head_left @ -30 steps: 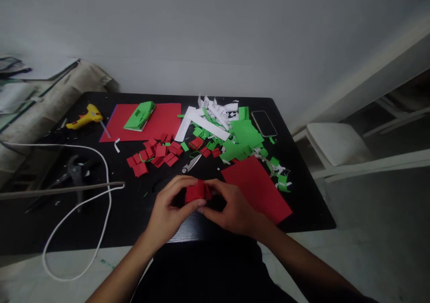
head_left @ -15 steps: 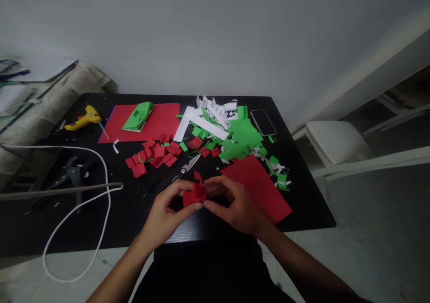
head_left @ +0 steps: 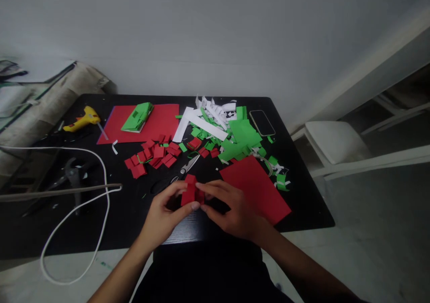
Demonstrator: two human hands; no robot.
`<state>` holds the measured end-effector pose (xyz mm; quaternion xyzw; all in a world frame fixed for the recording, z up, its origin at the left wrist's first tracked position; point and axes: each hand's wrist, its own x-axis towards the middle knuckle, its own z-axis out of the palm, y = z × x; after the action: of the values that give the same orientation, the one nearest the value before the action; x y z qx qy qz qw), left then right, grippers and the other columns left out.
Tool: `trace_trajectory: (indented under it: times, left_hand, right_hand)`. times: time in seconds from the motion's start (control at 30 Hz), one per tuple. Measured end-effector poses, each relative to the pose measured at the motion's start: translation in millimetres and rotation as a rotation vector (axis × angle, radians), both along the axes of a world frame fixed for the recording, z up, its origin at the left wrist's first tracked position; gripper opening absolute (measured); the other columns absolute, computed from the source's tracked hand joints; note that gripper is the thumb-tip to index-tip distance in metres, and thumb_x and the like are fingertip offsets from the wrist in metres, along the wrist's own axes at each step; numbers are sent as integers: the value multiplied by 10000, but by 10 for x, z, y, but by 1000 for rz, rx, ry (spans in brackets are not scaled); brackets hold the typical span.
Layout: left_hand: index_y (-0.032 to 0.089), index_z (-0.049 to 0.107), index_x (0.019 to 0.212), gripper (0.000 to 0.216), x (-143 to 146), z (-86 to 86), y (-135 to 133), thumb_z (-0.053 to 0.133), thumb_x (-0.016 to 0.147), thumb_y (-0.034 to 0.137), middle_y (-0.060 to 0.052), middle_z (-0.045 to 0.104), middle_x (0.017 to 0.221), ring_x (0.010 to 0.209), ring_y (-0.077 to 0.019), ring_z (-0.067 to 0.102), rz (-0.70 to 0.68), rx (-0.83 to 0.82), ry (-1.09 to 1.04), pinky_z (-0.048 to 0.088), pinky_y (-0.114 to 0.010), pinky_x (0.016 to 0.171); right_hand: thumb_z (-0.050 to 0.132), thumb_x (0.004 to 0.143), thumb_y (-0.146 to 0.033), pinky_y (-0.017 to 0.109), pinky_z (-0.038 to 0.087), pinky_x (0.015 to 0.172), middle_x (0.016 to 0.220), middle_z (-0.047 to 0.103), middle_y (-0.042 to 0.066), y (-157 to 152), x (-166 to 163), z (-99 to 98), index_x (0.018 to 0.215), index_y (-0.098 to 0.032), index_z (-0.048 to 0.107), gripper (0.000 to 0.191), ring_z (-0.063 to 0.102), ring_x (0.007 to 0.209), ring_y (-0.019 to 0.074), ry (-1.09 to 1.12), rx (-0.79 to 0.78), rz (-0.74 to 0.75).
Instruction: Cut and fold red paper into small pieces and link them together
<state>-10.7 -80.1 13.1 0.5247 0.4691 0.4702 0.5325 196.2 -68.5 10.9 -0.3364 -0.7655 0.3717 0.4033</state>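
A small folded red paper piece [head_left: 190, 193] is held over the near edge of the black table [head_left: 134, 213]. My left hand [head_left: 164, 213] pinches it from the left, thumb under it. My right hand [head_left: 231, 209] pinches it from the right with fingertips on its top edge. Scissors [head_left: 183, 171] lie just behind the hands. A red paper sheet [head_left: 255, 187] lies to the right of my right hand.
Small red squares [head_left: 151, 155] are heaped behind the scissors. Green and white scraps [head_left: 228, 133] lie at the back, with a phone [head_left: 262, 122] beside them. A yellow glue gun [head_left: 80, 119], a red sheet with green pieces [head_left: 141, 119] and a white cable [head_left: 101, 191] are left. A white chair [head_left: 336, 144] stands right.
The red piece has been turned and refolded between the fingers; a flap that stuck up half a second ago now stands taller on the left. Both hands stayed in place.
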Motion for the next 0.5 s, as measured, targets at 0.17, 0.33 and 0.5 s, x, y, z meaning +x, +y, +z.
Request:
trace_trajectory:
  times: [0.17, 0.33, 0.5]
  left_hand:
    - [203, 757, 974, 197, 19, 38, 16, 833, 795, 232, -1, 790, 886, 805, -153, 732, -1, -48, -76, 571, -215, 750]
    - [220, 772, 1034, 257, 2, -73, 13, 851, 794, 267, -6, 799, 943, 838, -134, 719, 43, -133, -142, 548, -188, 783]
    - [207, 789, 1041, 311, 13, -137, 21, 878, 762, 309, -43, 804, 991, 911, -175, 737, 43, -230, -301, 562, -232, 849]
  right_hand:
    - [662, 917, -117, 340, 605, 965, 1255, 676, 96, -41, -20, -25, 1443, -270, 585, 553, 700, 1071, 192, -8, 16, -22]
    - [653, 935, -134, 332, 590, 999, 1244, 677, 106, -55, -40, -37, 1426, -262, 602, 510, 680, 1147, 200, -14, 61, -14]
    - [627, 934, -112, 338, 589, 1006, 1256, 666, 106, -61, -34, -27, 1446, -279, 573, 541, 673, 1169, 199, -32, 95, -6]
